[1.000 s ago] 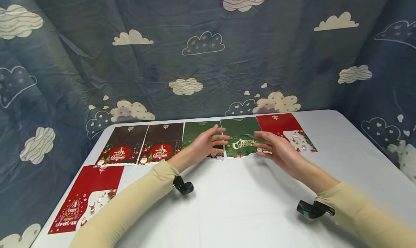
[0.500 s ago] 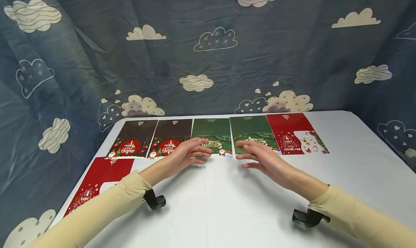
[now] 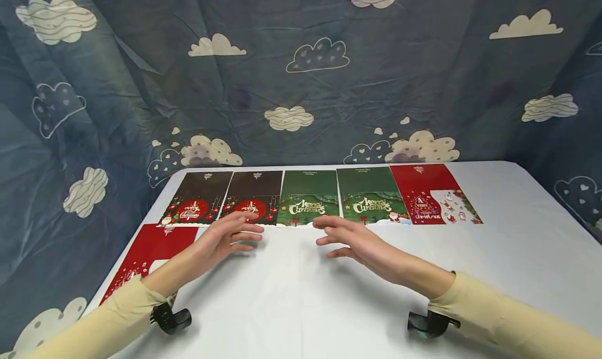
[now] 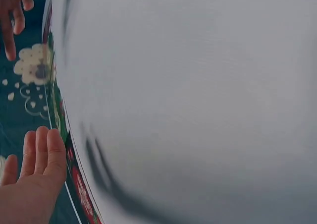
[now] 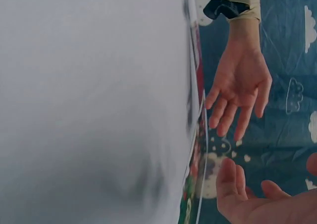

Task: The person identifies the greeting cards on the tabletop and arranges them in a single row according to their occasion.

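Observation:
Unfolded Christmas cards lie flat on the white table in the head view. A row at the back has two black cards [image 3: 202, 184], two green cards [image 3: 371, 180] and a red card [image 3: 423, 178]. Another red card [image 3: 164, 239] lies at the left, partly covered by the left arm. My left hand [image 3: 218, 246], fingers extended and holding nothing, hovers in front of the black cards. My right hand [image 3: 367, 246] hovers empty before the green cards, fingers loosely bent. The palms face each other with a gap between; the right wrist view shows the left palm [image 5: 242, 80].
White cloth [image 3: 301, 296] covers the table. A dark blue curtain with cloud prints [image 3: 320, 97] hangs right behind the card row and along both sides. A black wrist camera [image 3: 170, 317] sits on the left forearm, another [image 3: 428, 323] on the right.
Both hands have drawn back from over the green cards toward the body, and the left has moved farther left. The head view has turned slightly left. The cards lie as before.

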Demonstrator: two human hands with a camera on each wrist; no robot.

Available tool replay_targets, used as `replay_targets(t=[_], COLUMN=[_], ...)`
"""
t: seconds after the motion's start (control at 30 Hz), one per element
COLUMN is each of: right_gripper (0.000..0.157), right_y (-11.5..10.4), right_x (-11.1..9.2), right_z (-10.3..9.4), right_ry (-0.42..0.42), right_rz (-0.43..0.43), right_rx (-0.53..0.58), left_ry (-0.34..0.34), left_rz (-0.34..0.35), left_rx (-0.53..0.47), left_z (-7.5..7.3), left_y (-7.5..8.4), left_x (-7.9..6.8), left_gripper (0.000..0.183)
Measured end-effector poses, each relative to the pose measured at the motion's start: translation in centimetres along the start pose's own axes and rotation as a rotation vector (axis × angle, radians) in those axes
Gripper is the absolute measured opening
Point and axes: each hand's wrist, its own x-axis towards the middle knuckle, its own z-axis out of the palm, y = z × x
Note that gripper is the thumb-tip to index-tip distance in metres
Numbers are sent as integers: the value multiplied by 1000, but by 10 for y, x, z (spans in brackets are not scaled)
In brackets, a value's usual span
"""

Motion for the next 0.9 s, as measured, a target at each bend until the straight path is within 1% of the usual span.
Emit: replay_targets(t=[0.1, 0.33, 0.43, 0.5, 0.6, 0.67, 0.77, 0.83, 0.9], right_gripper=[47, 46, 46, 45, 45, 46, 45, 44, 43], right_y=[0, 0, -3, -5, -7, -8, -10, -10, -10], right_x=[5, 17, 24, 29, 37, 44, 56, 65, 75], right_z=[8, 27, 34, 40, 47, 52, 59, 65, 72], right_ry=[-15, -63, -73, -80, -94, -101, -110, -118, -136], right_rz=[5, -21, -19, -11, 8, 26, 54, 70, 81], right_rx=[19, 58, 99, 137, 194, 224, 257, 280, 301], left_ry=[22, 99, 121, 134, 168, 194, 249, 298, 366], left_rz=[16, 42, 60, 60, 35, 9, -33, -59, -77], left_rx=[7, -10, -29, -42, -53, -49, -30, 6, 61], left_z=[-14, -47, -60, -68, -78, -85, -96, -105, -115], left_y=[-1, 1, 3, 5, 6, 7, 7, 6, 6], left_x=[-18, -56, -72, -84, -99, -107, -117, -124, -131], left_gripper=[36, 35, 34, 33, 32, 31, 29, 27, 25])
